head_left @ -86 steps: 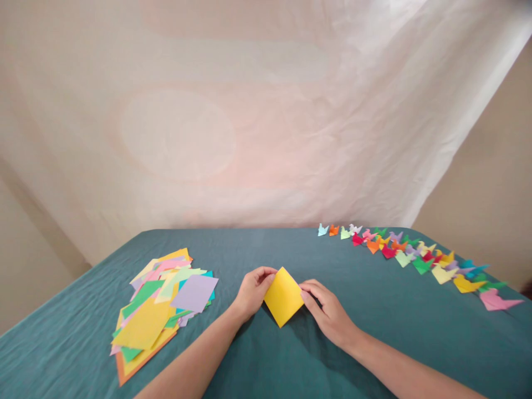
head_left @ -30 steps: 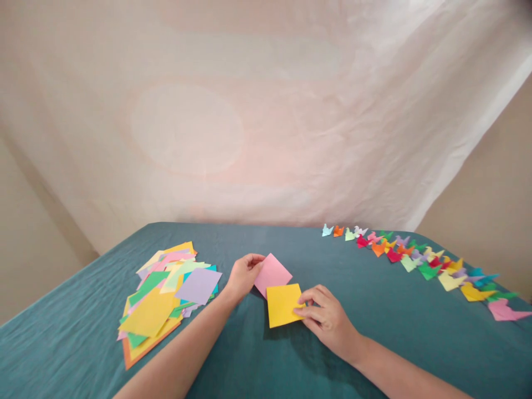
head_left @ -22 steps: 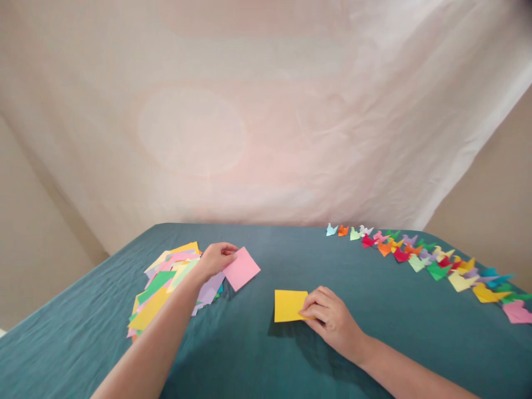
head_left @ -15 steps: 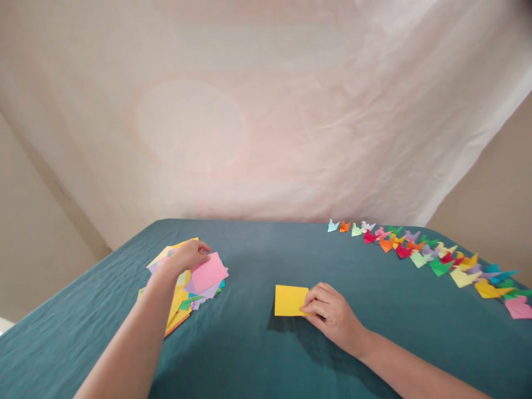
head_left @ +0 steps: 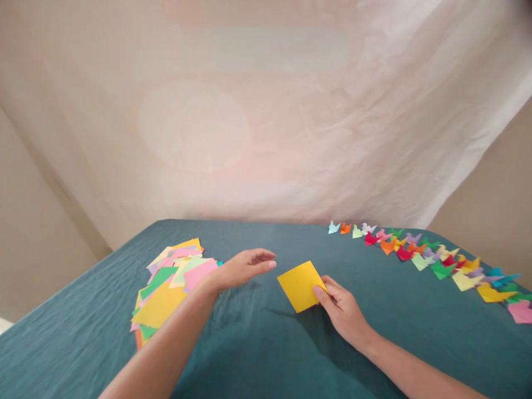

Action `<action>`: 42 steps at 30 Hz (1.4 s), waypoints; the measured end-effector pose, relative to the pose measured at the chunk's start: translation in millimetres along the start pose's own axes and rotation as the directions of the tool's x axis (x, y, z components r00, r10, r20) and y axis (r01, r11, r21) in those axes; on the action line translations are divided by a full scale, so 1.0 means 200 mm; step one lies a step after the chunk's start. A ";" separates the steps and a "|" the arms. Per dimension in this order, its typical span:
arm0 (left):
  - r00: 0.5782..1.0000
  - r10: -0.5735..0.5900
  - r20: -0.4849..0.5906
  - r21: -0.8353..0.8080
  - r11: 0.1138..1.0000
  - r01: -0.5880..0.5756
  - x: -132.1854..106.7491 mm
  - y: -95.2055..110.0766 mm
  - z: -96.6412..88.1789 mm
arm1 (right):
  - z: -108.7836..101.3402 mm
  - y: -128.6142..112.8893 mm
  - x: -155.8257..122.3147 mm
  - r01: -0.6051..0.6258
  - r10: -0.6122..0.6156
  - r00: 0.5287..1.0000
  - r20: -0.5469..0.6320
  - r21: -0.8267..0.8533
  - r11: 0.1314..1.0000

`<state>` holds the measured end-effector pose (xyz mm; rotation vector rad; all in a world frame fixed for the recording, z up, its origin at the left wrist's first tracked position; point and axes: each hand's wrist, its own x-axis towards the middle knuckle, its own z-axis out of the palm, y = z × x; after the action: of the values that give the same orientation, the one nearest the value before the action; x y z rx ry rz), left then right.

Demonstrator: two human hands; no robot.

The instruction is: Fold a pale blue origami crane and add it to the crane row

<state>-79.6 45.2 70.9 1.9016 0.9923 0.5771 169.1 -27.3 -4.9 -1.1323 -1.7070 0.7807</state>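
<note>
A square sheet of yellow origami paper (head_left: 298, 286) is tilted above the table, pinched at its right corner between the thumb and fingers of my right hand (head_left: 343, 313). To its left, my left hand (head_left: 245, 267) hovers with fingers stretched out and nothing in it, apart from the sheet. Behind my left wrist spreads a loose pile of coloured paper squares (head_left: 160, 305), mostly yellow, pink, green and lilac. My left forearm hides part of that pile.
Several folded paper birds (head_left: 443, 270) in many colours stand in slanting rows along the right side. A dark teal cloth (head_left: 249, 354) covers the table. Behind the far edge hangs a pale, wrinkled sheet (head_left: 291, 138).
My left hand has left the paper pile and moved right, towards the yellow sheet. My right hand has turned the yellow sheet so a corner points up.
</note>
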 end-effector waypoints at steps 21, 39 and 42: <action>0.977 -0.018 -0.212 -0.449 0.890 -0.081 0.12 -0.20 0.48 | -0.04 0.06 0.04 -0.050 0.051 0.998 -0.047 0.014 0.999; 0.732 0.592 -0.337 0.319 0.803 -0.503 0.09 -0.18 0.42 | -0.08 0.07 0.02 0.476 -0.540 0.842 -0.012 -0.456 0.752; 0.787 0.560 -0.260 0.379 0.808 -0.451 0.08 -0.19 0.40 | -0.08 0.08 0.02 0.445 -0.490 0.871 0.040 -0.487 0.751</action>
<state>-28.0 30.2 -2.2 2.4191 0.8038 1.1909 189.0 -17.9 -11.7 -0.9614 -2.0532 -0.0275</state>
